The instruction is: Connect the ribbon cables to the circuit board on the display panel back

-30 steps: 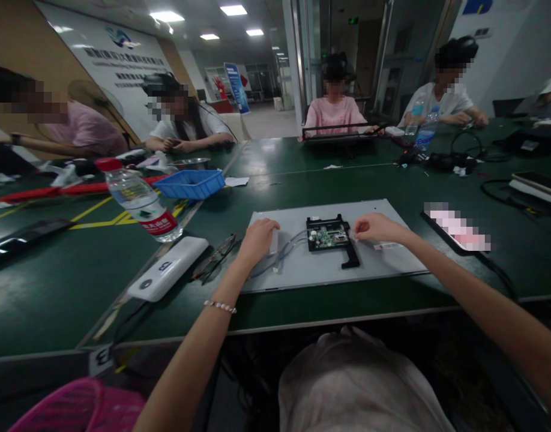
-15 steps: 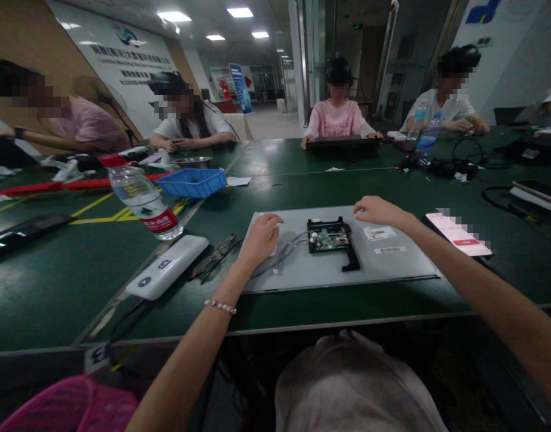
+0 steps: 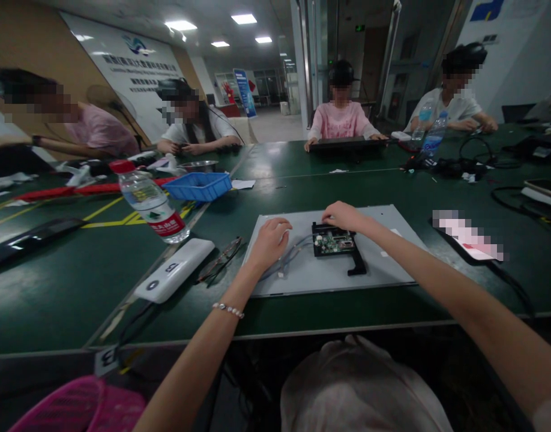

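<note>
My right hand [image 3: 341, 216] has come to the black frame [image 3: 358, 261], now my focus; like my left hand [image 3: 270, 241], its grip is half-curled, contents unclear.

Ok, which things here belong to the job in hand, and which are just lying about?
Likely the job:
gray panel
circuit board
black frame, by the right grip
gray cables, by the left grip

Likely just lying about:
bottle
white device
eyeglasses
phone
blue tray
</note>
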The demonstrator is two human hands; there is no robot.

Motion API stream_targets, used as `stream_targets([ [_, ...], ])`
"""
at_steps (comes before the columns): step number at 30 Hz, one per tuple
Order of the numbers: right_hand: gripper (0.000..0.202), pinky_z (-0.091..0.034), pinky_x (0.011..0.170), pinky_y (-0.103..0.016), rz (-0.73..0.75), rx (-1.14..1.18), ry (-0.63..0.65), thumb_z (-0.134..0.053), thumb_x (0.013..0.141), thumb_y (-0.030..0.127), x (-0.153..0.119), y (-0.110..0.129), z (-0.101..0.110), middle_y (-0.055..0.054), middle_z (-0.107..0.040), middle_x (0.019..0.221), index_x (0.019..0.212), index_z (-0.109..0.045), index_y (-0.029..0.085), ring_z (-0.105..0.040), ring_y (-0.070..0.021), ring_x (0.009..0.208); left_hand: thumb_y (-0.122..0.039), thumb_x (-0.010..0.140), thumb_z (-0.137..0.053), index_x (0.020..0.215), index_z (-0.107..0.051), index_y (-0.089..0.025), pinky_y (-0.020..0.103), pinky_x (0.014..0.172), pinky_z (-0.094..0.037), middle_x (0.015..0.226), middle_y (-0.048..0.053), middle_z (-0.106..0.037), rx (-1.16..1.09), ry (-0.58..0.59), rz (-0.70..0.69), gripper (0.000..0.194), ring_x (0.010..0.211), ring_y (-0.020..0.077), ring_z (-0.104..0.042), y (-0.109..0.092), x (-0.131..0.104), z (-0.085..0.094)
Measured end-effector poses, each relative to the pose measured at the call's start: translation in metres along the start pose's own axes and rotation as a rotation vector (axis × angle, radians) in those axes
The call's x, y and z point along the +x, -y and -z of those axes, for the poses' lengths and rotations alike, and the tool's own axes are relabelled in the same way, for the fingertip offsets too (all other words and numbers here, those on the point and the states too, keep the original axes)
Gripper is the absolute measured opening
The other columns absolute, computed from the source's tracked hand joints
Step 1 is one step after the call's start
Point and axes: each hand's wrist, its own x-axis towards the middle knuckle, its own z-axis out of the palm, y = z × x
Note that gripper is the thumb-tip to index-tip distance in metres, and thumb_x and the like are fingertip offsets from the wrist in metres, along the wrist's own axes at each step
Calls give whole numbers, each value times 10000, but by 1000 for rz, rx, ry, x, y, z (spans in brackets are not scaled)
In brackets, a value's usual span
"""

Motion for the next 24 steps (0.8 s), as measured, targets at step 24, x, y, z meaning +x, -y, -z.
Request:
stream_targets([
  [24,244,-440,807,-307,-163,183,-416,-445,910,258,-78,-66,-24,-93,-676,964,961,-659,153,-601,-206,904,-393,916,-380,1283,-429,-171,429,987,-349,1272,123,-490,45,252,-6,432,1174,267,-452,-25,48,7],
])
